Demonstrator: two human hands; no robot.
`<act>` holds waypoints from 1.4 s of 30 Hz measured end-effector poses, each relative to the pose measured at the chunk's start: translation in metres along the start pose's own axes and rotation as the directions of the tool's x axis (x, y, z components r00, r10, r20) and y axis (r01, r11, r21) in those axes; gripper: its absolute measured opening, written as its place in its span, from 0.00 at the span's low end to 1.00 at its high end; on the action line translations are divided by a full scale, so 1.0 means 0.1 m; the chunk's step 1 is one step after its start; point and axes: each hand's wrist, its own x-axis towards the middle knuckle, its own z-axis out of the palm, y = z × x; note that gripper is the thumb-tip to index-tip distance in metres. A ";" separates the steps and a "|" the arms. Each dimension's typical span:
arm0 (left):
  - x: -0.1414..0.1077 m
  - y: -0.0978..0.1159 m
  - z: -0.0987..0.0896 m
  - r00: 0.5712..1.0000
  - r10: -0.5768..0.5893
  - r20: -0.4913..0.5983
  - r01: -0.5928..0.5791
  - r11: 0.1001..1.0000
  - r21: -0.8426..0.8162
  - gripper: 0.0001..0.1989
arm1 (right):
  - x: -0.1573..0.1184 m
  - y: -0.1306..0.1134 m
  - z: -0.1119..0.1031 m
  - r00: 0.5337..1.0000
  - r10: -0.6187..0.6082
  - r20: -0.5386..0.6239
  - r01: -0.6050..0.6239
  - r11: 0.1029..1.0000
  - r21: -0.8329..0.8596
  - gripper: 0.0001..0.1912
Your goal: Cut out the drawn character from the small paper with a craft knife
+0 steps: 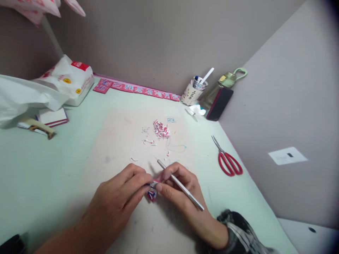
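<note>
A small pink, white and blue piece (151, 193) is pinched by my left hand (123, 194) at its upper left. The thumb and fingertips of my right hand (180, 192) touch the same piece from the right. My right hand also holds a silver pen-like craft knife (185, 189), its thin tip pointing up and left, away from the piece. Above my hands lies a heap of red and white scraps (161, 129) on the pale mat (106, 141), with a few loose bits around it.
Red-handled scissors (229, 164) lie at the right. Pink character tiles (137, 89) line the back edge. A pen cup (192, 92), a green-lidded bottle (227, 81) and a phone (219, 104) stand back right. Tissues (76, 79) and a box cutter (38, 127) are at the left.
</note>
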 end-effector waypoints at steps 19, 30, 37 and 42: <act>0.03 0.02 0.01 0.997 -0.082 0.007 0.082 0.991 -0.103 0.10 | 0.04 0.03 -0.05 1.000 0.003 -0.011 -0.003 0.999 0.035 0.16; 0.02 0.01 0.00 0.999 -0.051 0.004 0.052 0.998 -0.044 0.09 | 0.02 -0.01 -0.02 1.000 0.017 0.003 -0.017 1.000 0.016 0.17; -0.05 -0.04 -0.01 0.998 0.030 0.053 -0.036 0.995 0.097 0.15 | 0.04 0.03 -0.03 1.000 0.022 -0.014 -0.022 0.998 0.059 0.16; -0.11 -0.10 0.01 0.997 0.037 0.065 -0.044 0.993 0.106 0.20 | 0.07 0.06 -0.06 1.000 0.010 0.003 -0.010 0.991 0.136 0.15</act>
